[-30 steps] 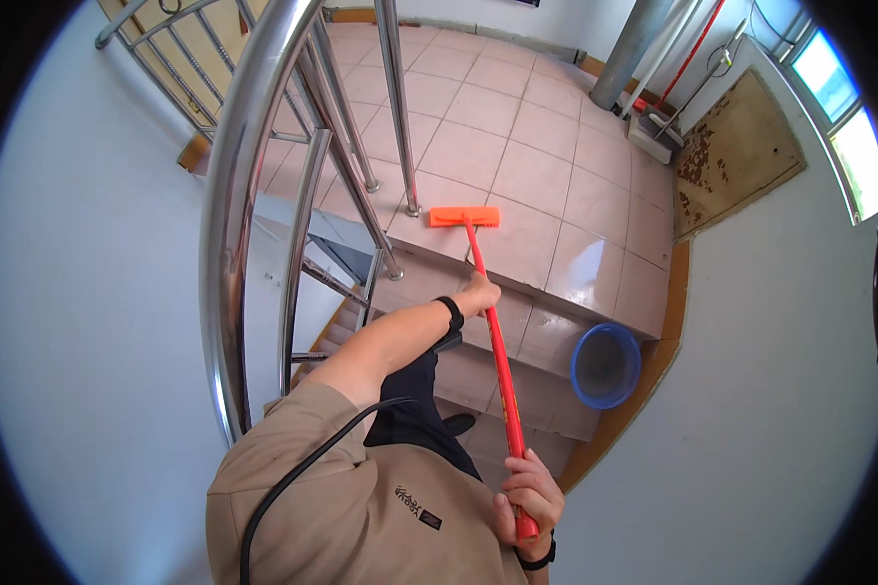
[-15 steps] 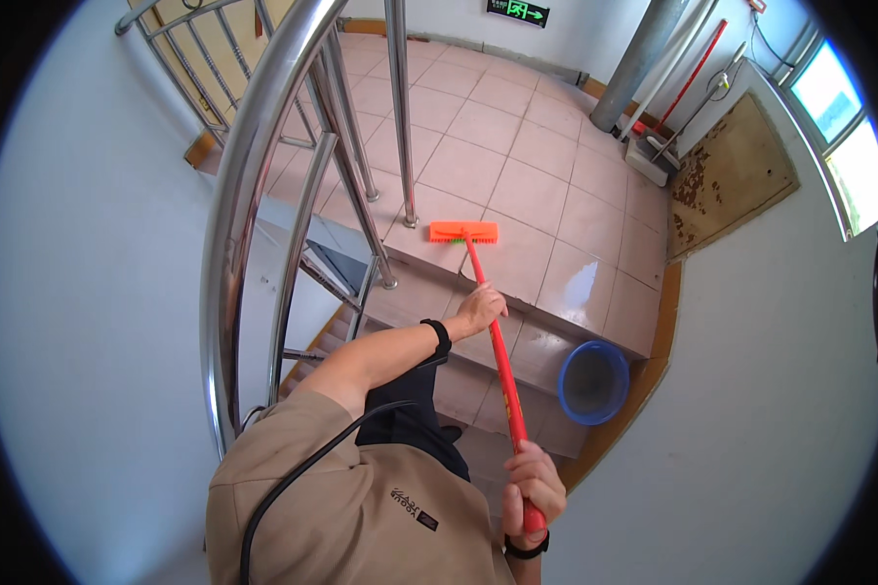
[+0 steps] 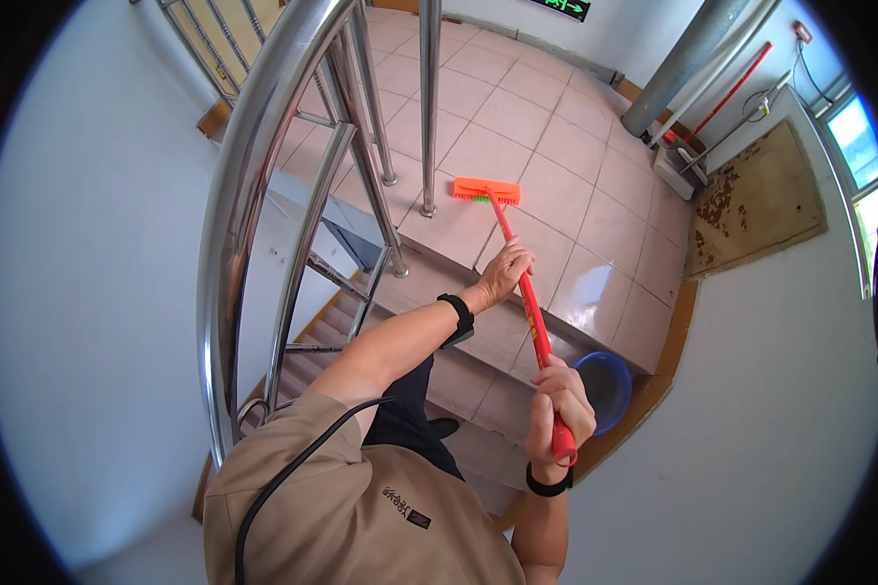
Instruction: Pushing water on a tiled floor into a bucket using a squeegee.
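Observation:
A long-handled scrub brush (image 3: 537,320) with a red pole runs away from me. Its orange brush head (image 3: 486,188), with orange and green bristles, is at the tiled landing near the foot of a railing post. Partway down the pole, my left hand (image 3: 504,269) is closed around it. My right hand (image 3: 564,402) grips the pole close to its near end, thumb along the side. Just beyond my right hand, a blue bucket (image 3: 628,392) stands on a step against the wall, partly hidden by that hand.
A shiny metal stair railing (image 3: 232,224) curves along my left. Steps (image 3: 458,375) descend below the landing (image 3: 517,97), whose tiles look wet near the edge. A grey pipe (image 3: 678,73), a dustpan (image 3: 675,171) and long-handled tools stand in the far right corner beside a rusty panel (image 3: 756,200).
Both hands and the brush have moved forward, the brush head sliding farther onto the landing. The view has shifted, and my right hand now covers part of the bucket.

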Available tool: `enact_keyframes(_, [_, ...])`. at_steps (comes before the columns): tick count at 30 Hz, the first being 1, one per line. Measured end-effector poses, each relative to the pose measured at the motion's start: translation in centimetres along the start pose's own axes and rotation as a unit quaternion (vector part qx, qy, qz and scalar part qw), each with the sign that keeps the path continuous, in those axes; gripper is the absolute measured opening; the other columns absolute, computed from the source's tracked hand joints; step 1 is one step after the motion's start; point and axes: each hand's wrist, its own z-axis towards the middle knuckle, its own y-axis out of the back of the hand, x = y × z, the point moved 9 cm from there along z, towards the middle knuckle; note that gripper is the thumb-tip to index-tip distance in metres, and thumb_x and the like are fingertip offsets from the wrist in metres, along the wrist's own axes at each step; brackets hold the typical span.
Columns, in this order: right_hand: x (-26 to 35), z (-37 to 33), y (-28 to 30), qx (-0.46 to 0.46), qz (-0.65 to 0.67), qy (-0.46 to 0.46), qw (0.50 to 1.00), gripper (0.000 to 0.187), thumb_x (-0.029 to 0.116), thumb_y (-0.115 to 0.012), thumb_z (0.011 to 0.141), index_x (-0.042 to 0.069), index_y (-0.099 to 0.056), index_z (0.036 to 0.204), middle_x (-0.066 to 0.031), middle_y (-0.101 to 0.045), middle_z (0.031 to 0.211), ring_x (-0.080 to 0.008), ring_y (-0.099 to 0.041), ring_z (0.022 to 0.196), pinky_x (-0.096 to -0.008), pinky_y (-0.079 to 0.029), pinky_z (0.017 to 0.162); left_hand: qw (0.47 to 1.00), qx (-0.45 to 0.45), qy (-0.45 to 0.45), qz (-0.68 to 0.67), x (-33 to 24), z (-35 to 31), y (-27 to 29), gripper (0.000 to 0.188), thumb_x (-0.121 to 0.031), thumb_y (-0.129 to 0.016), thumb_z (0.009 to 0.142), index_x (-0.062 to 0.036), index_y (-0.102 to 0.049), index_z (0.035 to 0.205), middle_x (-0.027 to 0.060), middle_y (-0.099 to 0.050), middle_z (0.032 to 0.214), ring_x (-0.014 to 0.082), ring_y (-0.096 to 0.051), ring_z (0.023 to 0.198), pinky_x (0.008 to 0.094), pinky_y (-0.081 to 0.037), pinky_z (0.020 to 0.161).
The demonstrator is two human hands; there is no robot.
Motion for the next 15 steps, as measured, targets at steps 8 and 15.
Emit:
enact_keyframes(8, [1.5, -1.3, 0.7, 0.019, 0.004, -0.002, 1.0, 0.01, -0.001, -0.054, 0.075, -0.003, -0.051, 0.066, -0.0122, -0.056, 0.069, -0.0261, -0.06, 0.074, -0.0518, -0.05, 0.094, 0.988, -0.033, -0.111, 0.105, -2.9, -1.3, 0.6, 0.014, -0.012, -0.051, 0.088, -0.0079, -0.052, 0.074, 0.0097, -0.056, 0.073, 0.0332, -0.059, 0.08, 0.0498, -0.046, 0.095])
enact_keyframes(15, [7.1, -6.5, 5.1, -0.017, 0.028, -0.042, 0.999, 0.021, 0.008, -0.059, 0.079, -0.002, -0.05, 0.062, -0.0111, -0.055, 0.064, -0.0266, -0.06, 0.067, -0.0515, -0.052, 0.088, 0.995, 0.066, 0.07, -0.041, -8.2, -7.2, -1.2, 0.027, -0.021, -0.042, 0.095, -0.0076, -0.055, 0.075, 0.0068, -0.06, 0.074, 0.0306, -0.062, 0.088, 0.0504, -0.037, 0.107])
